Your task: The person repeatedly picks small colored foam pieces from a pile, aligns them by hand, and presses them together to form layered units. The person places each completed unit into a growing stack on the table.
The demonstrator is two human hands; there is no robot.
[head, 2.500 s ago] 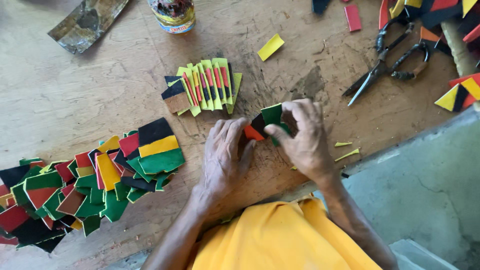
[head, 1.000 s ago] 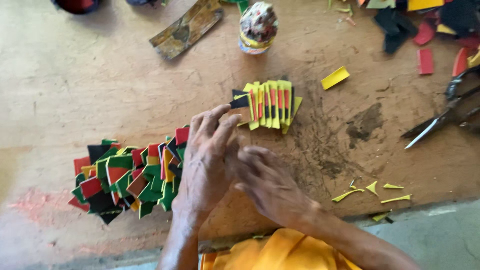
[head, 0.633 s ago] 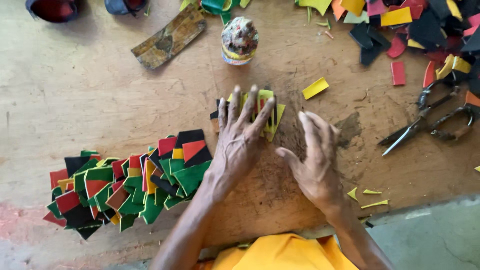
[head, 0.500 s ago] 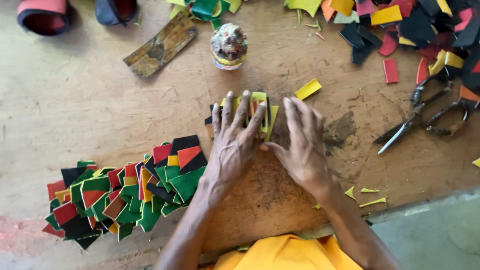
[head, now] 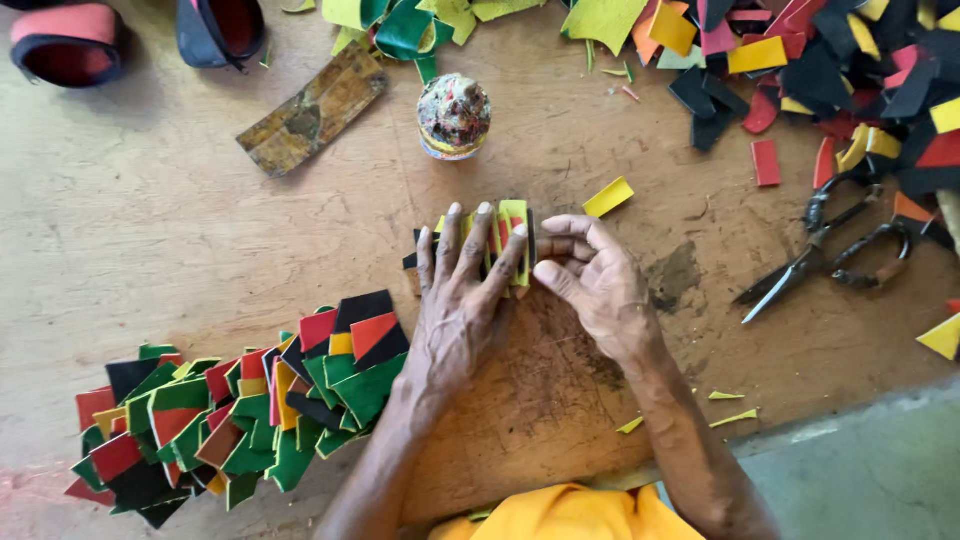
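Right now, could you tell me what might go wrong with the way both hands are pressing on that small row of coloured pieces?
The left hand lies flat over the small row of coloured pieces while the right hand pushes at its end, so the row could fan out or slide. The scissors lie near the right hand, so a wide sweep might knock them. The big heap of pieces beside the left forearm could scatter.

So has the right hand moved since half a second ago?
Yes. The right hand has slid off the top of the row of strips to its right end, toward the scissors.
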